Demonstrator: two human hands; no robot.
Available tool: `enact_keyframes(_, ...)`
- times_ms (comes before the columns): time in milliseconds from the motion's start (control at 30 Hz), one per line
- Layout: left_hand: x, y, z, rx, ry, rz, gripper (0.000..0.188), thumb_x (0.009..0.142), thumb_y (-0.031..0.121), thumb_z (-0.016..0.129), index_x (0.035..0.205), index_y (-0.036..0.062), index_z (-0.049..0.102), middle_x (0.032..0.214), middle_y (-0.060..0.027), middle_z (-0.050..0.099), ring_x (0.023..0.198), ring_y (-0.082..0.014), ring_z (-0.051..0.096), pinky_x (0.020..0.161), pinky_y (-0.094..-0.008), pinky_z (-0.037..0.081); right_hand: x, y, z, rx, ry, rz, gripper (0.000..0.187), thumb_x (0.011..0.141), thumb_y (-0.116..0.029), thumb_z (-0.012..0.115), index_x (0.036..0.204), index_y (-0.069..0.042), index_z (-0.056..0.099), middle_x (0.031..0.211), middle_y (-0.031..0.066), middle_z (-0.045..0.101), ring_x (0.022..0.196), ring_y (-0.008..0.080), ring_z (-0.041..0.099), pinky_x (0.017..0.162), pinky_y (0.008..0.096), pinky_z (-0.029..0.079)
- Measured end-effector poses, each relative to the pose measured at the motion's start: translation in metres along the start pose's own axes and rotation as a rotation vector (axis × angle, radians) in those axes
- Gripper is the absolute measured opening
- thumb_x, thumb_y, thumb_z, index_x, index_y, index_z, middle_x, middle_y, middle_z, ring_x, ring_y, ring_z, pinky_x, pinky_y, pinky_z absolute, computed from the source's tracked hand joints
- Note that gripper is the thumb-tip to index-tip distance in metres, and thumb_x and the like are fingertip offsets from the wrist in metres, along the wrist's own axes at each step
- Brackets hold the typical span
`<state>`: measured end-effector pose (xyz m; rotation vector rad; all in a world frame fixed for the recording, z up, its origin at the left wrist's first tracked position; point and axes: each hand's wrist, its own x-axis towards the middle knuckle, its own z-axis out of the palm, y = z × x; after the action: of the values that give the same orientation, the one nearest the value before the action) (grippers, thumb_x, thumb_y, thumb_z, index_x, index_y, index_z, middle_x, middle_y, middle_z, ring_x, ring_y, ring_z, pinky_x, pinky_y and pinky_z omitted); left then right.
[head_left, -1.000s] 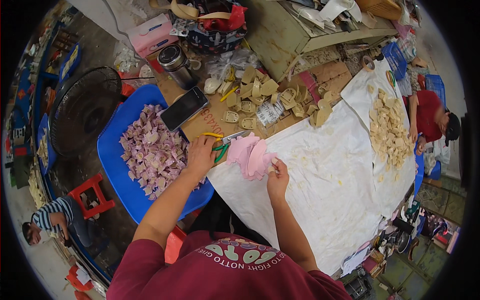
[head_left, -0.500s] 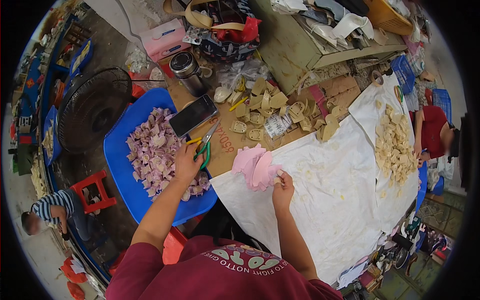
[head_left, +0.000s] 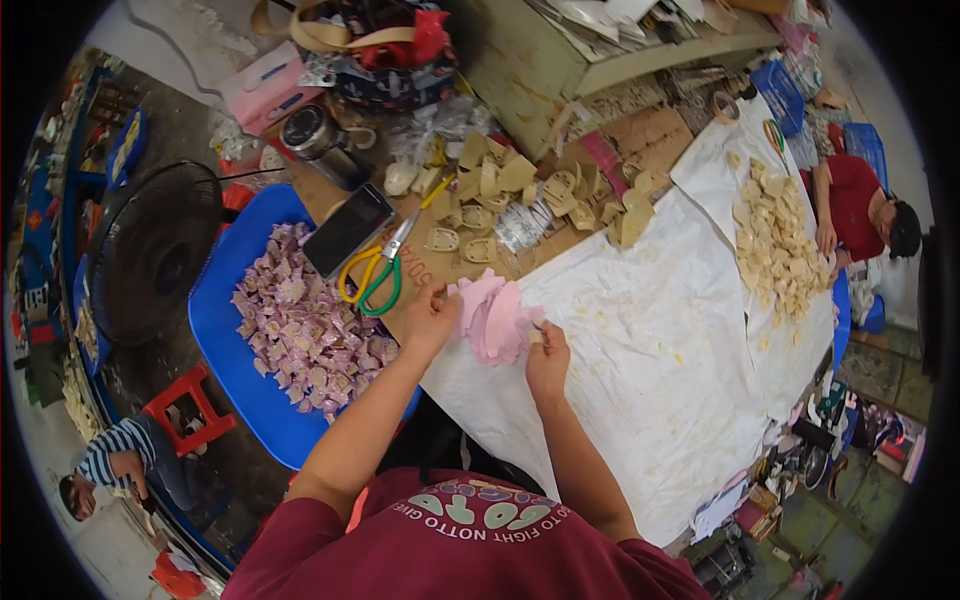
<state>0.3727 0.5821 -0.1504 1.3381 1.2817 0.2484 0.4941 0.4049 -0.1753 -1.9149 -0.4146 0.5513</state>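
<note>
A stack of pink pieces with scalloped edges (head_left: 492,312), thin and sheet-like, is between my two hands at the cardboard's edge. At its left side, my left hand (head_left: 430,322) is closed, fingertips pinching the stack's edge. My right hand (head_left: 547,362) pinches the right edge between thumb and fingers; something pale shows at those fingertips, too small to name. Scissors (head_left: 384,262) with one yellow and one green handle lie spread on the cardboard (head_left: 420,240), left of and beyond my left hand. A dark phone (head_left: 348,229) lies beside them.
To the left, a blue tub (head_left: 245,400) holds many small purple-and-beige pieces. Beige moulded pieces (head_left: 495,185) lie beyond the pink stack; more (head_left: 775,235) are heaped on the white sheet (head_left: 650,370). A metal flask (head_left: 325,147) and a fan (head_left: 150,255) stand left. A co-worker (head_left: 860,215) works at right.
My left hand has left the scissors, which now lie on the cardboard, and moved right to the pink stack. The whole view has shifted slightly. My right hand keeps its grip.
</note>
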Motion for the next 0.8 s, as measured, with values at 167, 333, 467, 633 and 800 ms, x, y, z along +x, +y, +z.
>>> enact_keyframes(167,-0.012,0.029,0.010,-0.299,0.015,-0.158,0.050,0.079,0.024,0.072,0.119,0.0008,0.052,0.090,-0.0028,0.056,0.077,-0.0101,0.051,0.066,-0.0238,0.044,0.001,-0.013,0.003,0.118,-0.084,0.153,0.027,0.088,0.001,0.054,0.115,0.005,0.054,0.106,0.0113,0.062,0.088,0.0141,0.060,0.077,0.0246,0.048)
enact_keyframes(333,-0.015,0.025,0.011,-0.372,-0.051,-0.199,0.056,0.079,0.023,0.073,0.124,0.0007,0.048,0.101,-0.0033,0.055,0.089,-0.0098,0.050,0.074,-0.0227,0.043,0.000,-0.020,0.009,0.117,-0.068,0.187,0.026,0.086,0.001,0.057,0.111,0.005,0.057,0.101,0.0130,0.063,0.085,0.0163,0.062,0.075,0.0270,0.050)
enact_keyframes(467,-0.016,0.024,0.015,-0.365,-0.122,-0.104,0.062,0.079,0.018,0.073,0.128,-0.0005,0.042,0.109,-0.0065,0.056,0.096,-0.0116,0.053,0.077,-0.0233,0.044,0.000,-0.018,0.013,0.153,-0.069,0.203,0.024,0.086,0.002,0.056,0.109,0.003,0.059,0.092,0.0094,0.064,0.080,0.0135,0.060,0.071,0.0257,0.049)
enact_keyframes(633,-0.013,0.022,0.008,-0.430,-0.090,-0.085,0.065,0.079,0.011,0.071,0.133,-0.0001,0.036,0.117,-0.0089,0.056,0.101,-0.0148,0.057,0.080,-0.0252,0.048,-0.001,-0.041,0.024,0.260,-0.174,0.271,0.022,0.088,0.003,0.052,0.108,0.003,0.060,0.092,0.0037,0.064,0.081,0.0082,0.058,0.072,0.0214,0.047)
enact_keyframes(800,-0.013,0.037,-0.019,-0.548,-0.075,-0.121,0.061,0.081,0.006,0.068,0.133,0.0002,0.037,0.117,-0.0092,0.057,0.096,-0.0139,0.059,0.072,-0.0248,0.050,-0.011,-0.030,0.060,0.302,-0.195,0.264,0.021,0.087,0.004,0.052,0.107,0.002,0.059,0.093,0.0034,0.064,0.082,0.0075,0.058,0.071,0.0209,0.046)
